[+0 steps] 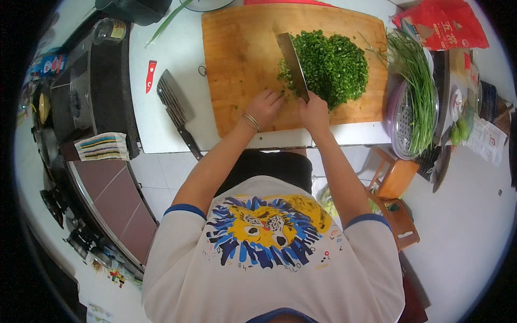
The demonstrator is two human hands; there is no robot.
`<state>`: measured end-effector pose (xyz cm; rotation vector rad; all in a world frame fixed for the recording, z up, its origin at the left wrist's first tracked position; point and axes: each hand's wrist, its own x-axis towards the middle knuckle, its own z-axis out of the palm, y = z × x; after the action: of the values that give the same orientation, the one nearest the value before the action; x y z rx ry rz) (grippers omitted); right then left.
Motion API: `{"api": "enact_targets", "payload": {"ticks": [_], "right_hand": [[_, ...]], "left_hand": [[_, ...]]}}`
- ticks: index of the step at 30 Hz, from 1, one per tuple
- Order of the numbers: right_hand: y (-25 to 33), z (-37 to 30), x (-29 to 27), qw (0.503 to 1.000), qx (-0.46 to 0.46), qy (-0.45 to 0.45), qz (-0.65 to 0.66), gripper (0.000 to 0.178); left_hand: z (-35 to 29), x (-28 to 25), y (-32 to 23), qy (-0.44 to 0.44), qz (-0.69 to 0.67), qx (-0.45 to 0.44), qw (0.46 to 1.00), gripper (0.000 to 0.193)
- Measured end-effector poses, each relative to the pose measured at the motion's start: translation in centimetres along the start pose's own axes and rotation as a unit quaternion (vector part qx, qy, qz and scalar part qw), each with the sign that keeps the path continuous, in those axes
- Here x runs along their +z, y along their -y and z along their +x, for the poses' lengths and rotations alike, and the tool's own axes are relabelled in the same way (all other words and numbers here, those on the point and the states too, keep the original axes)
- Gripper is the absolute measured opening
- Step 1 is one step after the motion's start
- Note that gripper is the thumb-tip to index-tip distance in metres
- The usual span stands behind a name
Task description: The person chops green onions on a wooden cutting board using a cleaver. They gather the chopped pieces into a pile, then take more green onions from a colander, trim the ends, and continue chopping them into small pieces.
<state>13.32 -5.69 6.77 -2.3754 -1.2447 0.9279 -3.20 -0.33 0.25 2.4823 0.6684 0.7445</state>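
My right hand (314, 114) is closed round the handle of a cleaver (293, 63). Its broad blade stands on edge along the left side of a heap of finely chopped green chives (336, 70). Lower left of the cleaver, my left hand (265, 109) rests at the wooden cutting board (237, 54), with its fingers stretched a little apart. Small green bits lie by its fingertips, and I see nothing held in it. A thin strip of chopped chives shows on the left side of the blade.
Long whole chives (417, 91) lie across a purple-rimmed colander (392, 126) right of the board. A second knife with a slotted blade (172, 102) and a red-handled peeler-like tool (151, 76) lie on the white table at left. A red bag (441, 24) sits far right; a wooden stool (396, 175) stands below.
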Motion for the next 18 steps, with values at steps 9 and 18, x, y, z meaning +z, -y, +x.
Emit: {"api": "enact_targets", "payload": {"ticks": [9,18], "right_hand": [[0.7,-2.7,0.6,0.991,0.008,0.058,-0.119,0.015],[2.9,-0.1,1.5,0.992,-0.003,0.056,-0.112,0.016]], "left_hand": [[0.5,0.2,0.1,-0.036,0.048,0.030,0.998,0.021],[-0.5,0.2,0.1,-0.008,0.035,0.012,0.999,0.027]]}}
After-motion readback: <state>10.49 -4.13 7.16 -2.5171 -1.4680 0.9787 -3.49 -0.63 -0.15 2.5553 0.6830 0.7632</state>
